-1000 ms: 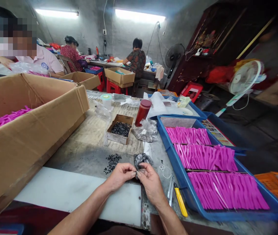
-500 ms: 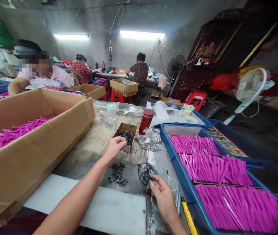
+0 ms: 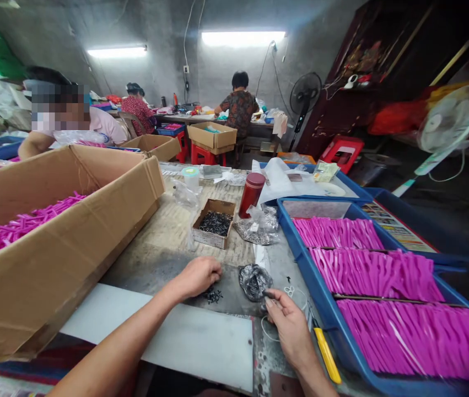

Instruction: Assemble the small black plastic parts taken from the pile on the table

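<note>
My left hand (image 3: 199, 275) has its fingers curled together over the pile of small black pieces (image 3: 214, 296), hiding part of it. What its fingertips hold, if anything, is hidden. My right hand (image 3: 287, 315) is closed in a pinch at the edge of a crumpled black plastic bag (image 3: 254, 282). Something dark shows at its thumb and finger, too small to name. Beyond the hands stands a small open cardboard box (image 3: 209, 238) with many more black pieces inside. A white board (image 3: 201, 342) lies under my left forearm.
A large carton (image 3: 93, 242) of magenta strips stands at left. On the right, a blue tray (image 3: 300, 262) holds rows of magenta strips. A yellow-handled tool (image 3: 327, 355) lies beside it. A dark red cylinder (image 3: 252, 196) and clear bag (image 3: 259, 226) are behind. Co-workers sit farther back.
My left hand has moved from the small cardboard box down toward me, over the pile of black pieces. My right hand stays at the black bag. The view has shifted slightly.
</note>
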Tool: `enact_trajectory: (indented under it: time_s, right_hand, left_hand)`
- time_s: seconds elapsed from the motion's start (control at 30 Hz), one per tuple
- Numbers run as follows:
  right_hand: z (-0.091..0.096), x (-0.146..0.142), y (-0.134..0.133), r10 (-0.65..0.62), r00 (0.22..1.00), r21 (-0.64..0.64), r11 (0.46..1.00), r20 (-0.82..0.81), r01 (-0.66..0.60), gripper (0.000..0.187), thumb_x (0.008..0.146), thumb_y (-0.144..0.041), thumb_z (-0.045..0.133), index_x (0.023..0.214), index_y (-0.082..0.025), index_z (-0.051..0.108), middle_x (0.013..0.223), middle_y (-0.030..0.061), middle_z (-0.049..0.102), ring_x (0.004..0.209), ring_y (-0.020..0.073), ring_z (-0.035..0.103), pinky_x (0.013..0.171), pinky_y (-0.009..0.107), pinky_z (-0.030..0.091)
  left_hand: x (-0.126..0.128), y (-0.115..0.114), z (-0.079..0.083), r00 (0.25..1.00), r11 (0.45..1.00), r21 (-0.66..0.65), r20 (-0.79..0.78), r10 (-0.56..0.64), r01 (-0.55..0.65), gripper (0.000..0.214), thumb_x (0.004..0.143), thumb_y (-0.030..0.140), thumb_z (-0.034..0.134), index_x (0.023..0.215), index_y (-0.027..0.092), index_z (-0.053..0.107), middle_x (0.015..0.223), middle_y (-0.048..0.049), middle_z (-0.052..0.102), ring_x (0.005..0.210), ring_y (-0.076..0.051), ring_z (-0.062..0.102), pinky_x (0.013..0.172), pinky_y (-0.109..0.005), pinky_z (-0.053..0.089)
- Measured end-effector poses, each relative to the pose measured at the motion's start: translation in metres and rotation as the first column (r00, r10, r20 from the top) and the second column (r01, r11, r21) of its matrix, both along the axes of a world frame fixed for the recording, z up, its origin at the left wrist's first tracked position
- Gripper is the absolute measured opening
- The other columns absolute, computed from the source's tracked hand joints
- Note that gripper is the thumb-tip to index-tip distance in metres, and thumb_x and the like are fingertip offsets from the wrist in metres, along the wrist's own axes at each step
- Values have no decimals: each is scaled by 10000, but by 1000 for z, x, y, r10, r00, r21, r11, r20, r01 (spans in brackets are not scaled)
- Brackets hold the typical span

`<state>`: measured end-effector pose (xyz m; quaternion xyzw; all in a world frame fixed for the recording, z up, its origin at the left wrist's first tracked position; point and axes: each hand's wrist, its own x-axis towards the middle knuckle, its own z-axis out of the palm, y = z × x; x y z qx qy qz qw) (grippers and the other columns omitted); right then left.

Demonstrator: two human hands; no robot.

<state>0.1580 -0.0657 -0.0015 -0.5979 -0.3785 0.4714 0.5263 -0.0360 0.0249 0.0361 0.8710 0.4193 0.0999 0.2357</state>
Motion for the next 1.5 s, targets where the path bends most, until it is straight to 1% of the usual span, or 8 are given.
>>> enact_trajectory:
  time_s: [0.17,0.5,0.8,0.9,1.03,1.13,1.23,1.5]
  right_hand:
    - [1,-2,-1,3,1000,1,1000,1,-3,249,583,-326,574,760,-152,567,517,-32,483,462,106,407,441,218,315]
    - [0,-2,-4,5,1000,-5,1000,-1,-5,240,583,-341,577,733,-154,571,473,-49,447,431,95,375,424,210,304]
    - [-2,9,8,34,966,81,995,256,-57,191,674,-302,499,752,-143,570,594,1,555,545,136,486,521,242,379]
    - [1,11,18,95,843,98,980,530,-172,173,722,-251,444,780,-152,574,709,34,591,672,166,524,625,268,391]
    - [6,8,33,177,510,21,933,842,-360,189,733,-157,404,768,-172,589,748,48,590,756,177,518,688,273,371]
    - [6,2,40,229,241,-125,916,943,-381,173,717,-135,428,733,-182,593,731,52,587,747,185,512,666,272,351]
    - [5,-2,43,261,57,-225,908,964,-353,135,710,-140,452,695,-187,578,736,54,588,738,197,512,626,279,321]
    - [4,-1,42,263,-5,-248,903,965,-351,124,732,-135,432,718,-186,545,754,47,585,736,192,506,608,280,268]
  left_hand:
    - [4,-17,-11,974,999,-21,-226,-28,24,111,663,173,484,709,182,584,756,-41,582,718,-175,531,591,-225,368]
    - [11,-20,-12,962,999,-33,-272,-31,23,136,686,126,412,699,167,542,750,-52,563,708,-173,516,571,-233,348]
    - [15,-26,-13,985,993,-88,147,94,-81,142,754,168,334,677,169,453,663,9,456,631,-116,428,584,-209,335]
    - [23,-27,-15,967,989,-130,235,100,-70,131,757,158,335,672,167,435,653,18,449,630,-110,423,588,-205,332]
    - [34,-32,-24,973,995,-83,216,77,-60,130,758,144,337,693,169,447,659,13,460,647,-120,426,592,-213,326]
    - [37,-36,-33,995,997,24,75,71,-73,150,755,132,344,704,166,481,696,-8,483,684,-146,427,607,-239,313]
    - [37,-39,-37,996,994,94,-67,60,-53,176,772,132,332,718,166,496,743,-22,504,720,-165,427,642,-268,297]
    - [37,-44,-29,984,991,136,-176,20,4,218,799,119,276,736,172,477,787,-24,499,770,-175,415,679,-293,269]
